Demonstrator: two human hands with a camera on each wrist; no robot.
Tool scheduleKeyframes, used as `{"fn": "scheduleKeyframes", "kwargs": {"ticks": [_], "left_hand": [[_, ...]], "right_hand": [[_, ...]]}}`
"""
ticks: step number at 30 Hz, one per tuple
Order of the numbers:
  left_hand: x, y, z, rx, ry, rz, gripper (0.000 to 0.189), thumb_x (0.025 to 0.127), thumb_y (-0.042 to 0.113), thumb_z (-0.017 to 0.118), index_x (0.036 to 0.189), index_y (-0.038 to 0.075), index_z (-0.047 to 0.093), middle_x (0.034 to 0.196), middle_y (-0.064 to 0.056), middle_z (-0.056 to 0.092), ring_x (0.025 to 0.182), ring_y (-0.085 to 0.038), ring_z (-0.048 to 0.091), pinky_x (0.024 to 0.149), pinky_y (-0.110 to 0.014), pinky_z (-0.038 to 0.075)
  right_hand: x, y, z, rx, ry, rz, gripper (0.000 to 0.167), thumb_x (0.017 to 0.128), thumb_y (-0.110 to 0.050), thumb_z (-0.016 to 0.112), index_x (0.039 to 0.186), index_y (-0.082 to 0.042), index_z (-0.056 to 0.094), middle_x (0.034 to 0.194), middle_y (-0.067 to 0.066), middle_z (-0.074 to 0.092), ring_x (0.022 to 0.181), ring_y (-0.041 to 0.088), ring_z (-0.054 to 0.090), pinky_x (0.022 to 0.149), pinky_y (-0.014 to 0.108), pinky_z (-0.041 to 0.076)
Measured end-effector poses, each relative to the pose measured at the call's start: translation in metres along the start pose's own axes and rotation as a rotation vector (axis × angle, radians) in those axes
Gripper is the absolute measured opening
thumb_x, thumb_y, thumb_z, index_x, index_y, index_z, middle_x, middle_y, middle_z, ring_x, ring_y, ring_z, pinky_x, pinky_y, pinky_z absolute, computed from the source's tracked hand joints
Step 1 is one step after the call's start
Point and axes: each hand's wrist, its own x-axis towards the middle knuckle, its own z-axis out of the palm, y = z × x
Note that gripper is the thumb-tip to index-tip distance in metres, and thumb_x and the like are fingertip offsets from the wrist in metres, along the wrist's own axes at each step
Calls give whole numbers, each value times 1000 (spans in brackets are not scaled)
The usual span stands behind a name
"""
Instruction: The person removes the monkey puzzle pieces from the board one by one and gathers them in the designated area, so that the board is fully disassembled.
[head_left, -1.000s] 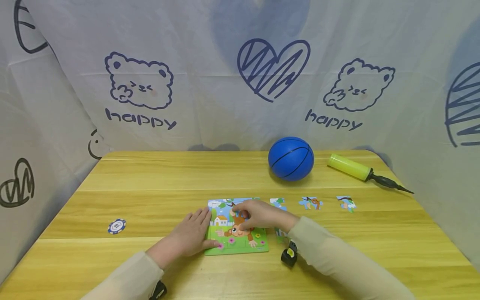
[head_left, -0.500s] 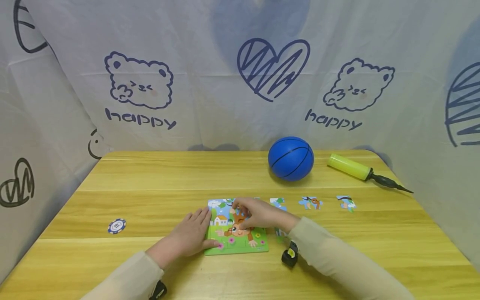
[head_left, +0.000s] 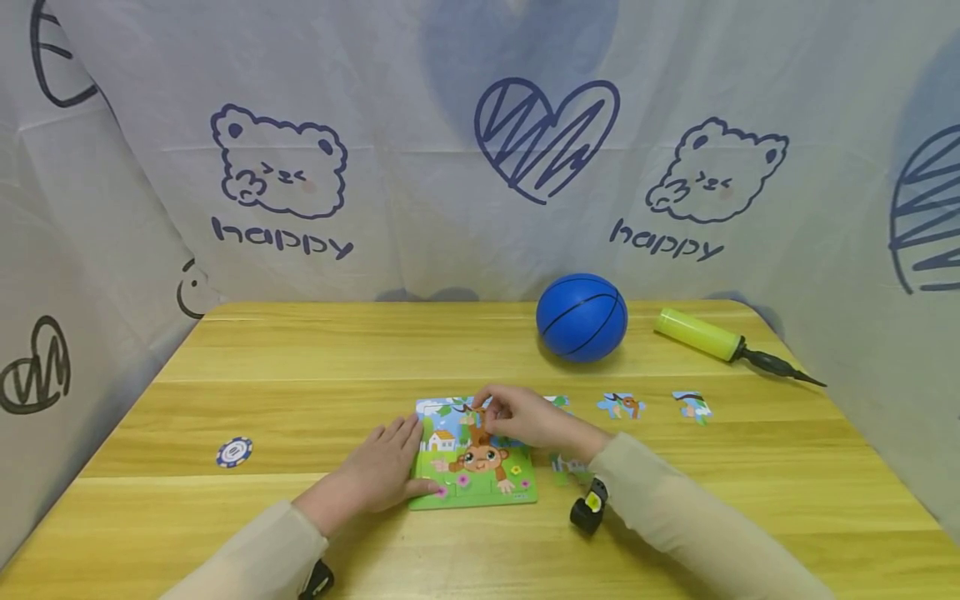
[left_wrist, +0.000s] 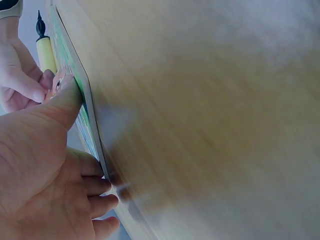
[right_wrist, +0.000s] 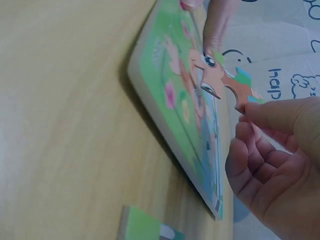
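A monkey picture puzzle board (head_left: pixel 487 493) lies flat in the middle of the table. My left hand (head_left: pixel 378 467) rests along its left side, fingers fairly straight and thumb over the lower left corner. Above the picture, my right hand (head_left: pixel 528 421) pinches a puzzle piece (right_wrist: pixel 214 77) between thumb and fingertips. This piece shows part of the monkey's face with the eyes, and in the right wrist view it stands tilted away from the board's surface. The left wrist view shows my left thumb (left_wrist: pixel 67 102) on the board's top, with the other fingers by its edge.
Loose puzzle pieces (head_left: pixel 621 406) lie in a row right of the board, another piece (head_left: pixel 570 467) under the right wrist. A blue ball (head_left: pixel 582 317) and a yellow-green hand pump (head_left: pixel 701 335) lie behind. On the left is a poker chip (head_left: pixel 234 452).
My right hand has shifted slightly right and away from me, and the pinched piece has turned, so the monkey's face looks more upright. The left hand has stayed in place.
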Motion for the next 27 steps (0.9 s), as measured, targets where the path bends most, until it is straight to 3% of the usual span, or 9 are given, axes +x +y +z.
{"fn": "scheduleKeyframes", "kwargs": {"ticks": [4, 9, 17, 22, 27], "left_hand": [[0, 0, 0, 2, -1, -4, 91, 85, 59, 47, 138, -12, 27, 145, -27, 21, 132, -40, 22, 107, -50, 19], [1, 0, 0, 7, -3, -1, 90, 86, 59, 47, 138, -12, 27, 145, -27, 20, 132, -40, 22, 107, -50, 19], [1, 0, 0, 17, 7, 16, 90, 86, 59, 46, 138, -13, 27, 145, -27, 21, 131, -40, 23, 107, -50, 20], [0, 0, 1, 16, 13, 22, 90, 86, 58, 47, 137, -13, 27, 144, -27, 21, 131, -40, 23, 107, -50, 20], [0, 0, 0, 7, 11, 16, 90, 86, 58, 48, 137, -13, 28, 144, -27, 21, 131, -41, 23, 107, -50, 20]], "right_hand": [[-3, -1, -3, 64, -5, 49, 9, 92, -12, 58, 98, -6, 60, 81, 5, 58, 68, 19, 53, 58, 31, 48], [-5, 2, -4, 97, -8, 78, 9, 91, -15, 60, 88, -7, 62, 76, 8, 60, 59, 18, 49, 54, 30, 45], [-17, 1, -12, 118, 26, 82, 12, 92, -19, 59, 88, -9, 64, 75, 4, 58, 60, 12, 46, 53, 25, 41], [-32, 4, -24, 108, 32, 38, 12, 92, -15, 58, 87, -5, 62, 73, 1, 54, 63, 13, 44, 54, 24, 38], [-50, 14, -40, 94, 50, 71, 14, 92, -14, 57, 89, -2, 61, 71, 1, 51, 61, 14, 44, 52, 24, 38]]}}
